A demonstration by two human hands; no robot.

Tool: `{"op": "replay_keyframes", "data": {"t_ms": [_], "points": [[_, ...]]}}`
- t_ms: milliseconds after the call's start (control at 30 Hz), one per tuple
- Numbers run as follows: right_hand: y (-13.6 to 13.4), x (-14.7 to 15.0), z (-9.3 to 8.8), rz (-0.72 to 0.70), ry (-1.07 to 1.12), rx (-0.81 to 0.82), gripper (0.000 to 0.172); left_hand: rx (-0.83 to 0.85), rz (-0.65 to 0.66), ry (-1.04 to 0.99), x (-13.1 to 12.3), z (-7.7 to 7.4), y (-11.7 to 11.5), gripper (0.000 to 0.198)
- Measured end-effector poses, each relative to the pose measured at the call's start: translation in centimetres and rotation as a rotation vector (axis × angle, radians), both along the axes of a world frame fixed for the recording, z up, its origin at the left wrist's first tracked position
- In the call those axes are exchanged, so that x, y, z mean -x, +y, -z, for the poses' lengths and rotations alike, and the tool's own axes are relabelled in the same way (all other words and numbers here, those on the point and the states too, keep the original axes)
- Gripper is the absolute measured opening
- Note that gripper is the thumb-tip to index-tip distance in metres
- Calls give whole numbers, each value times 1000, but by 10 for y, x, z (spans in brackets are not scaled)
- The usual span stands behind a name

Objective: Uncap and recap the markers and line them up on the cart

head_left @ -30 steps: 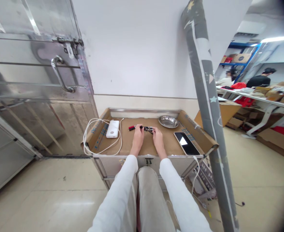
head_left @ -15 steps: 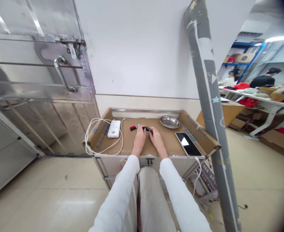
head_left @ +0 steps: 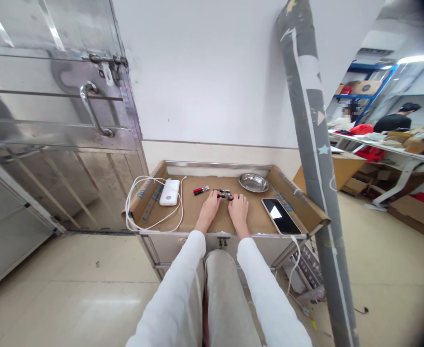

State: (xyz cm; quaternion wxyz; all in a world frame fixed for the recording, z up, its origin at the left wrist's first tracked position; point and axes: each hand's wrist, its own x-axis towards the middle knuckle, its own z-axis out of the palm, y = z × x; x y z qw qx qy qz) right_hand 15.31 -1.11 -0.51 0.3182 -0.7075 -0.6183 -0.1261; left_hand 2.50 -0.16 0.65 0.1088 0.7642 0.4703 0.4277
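My left hand (head_left: 209, 204) and my right hand (head_left: 238, 207) are close together over the cardboard-covered top of a small cabinet. Between their fingertips is a small black-and-silver piece (head_left: 225, 196), its left end in my left fingers and its right end in my right fingers. Both hands look closed on it; its exact kind is too small to make out. Just behind it lies a similar black piece with a silver end (head_left: 226, 191). Left of my left hand lie a red and a black piece (head_left: 199, 191) with silver ends, side by side.
A white power bank (head_left: 169, 192) with a looped white cable (head_left: 182, 207) lies at the left. At the right are a shallow metal dish (head_left: 254, 182) and a phone (head_left: 281, 216). A long grey roll (head_left: 316, 144) leans beside the cabinet; two people sit farther back.
My hands have come nearer to me, and the right one has shifted slightly right. The black-and-silver piece came along, uncovering a similar one lying behind it.
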Motion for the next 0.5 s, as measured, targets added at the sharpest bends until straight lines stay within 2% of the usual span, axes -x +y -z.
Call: {"op": "replay_keyframes", "data": {"t_ms": [67, 200, 333, 500], "points": [[-1, 0, 0, 24, -17, -13, 18, 24, 9, 73, 1, 0, 1, 12], [-3, 1, -2, -1, 0, 8, 20, -33, -61, 169, 3, 1, 3, 11], [-2, 1, -3, -25, 30, 29, 19, -52, -71, 182, 4, 3, 5, 13], [1, 1, 0, -13, 8, -30, 19, -111, -121, 118, 4, 7, 8, 18]]}}
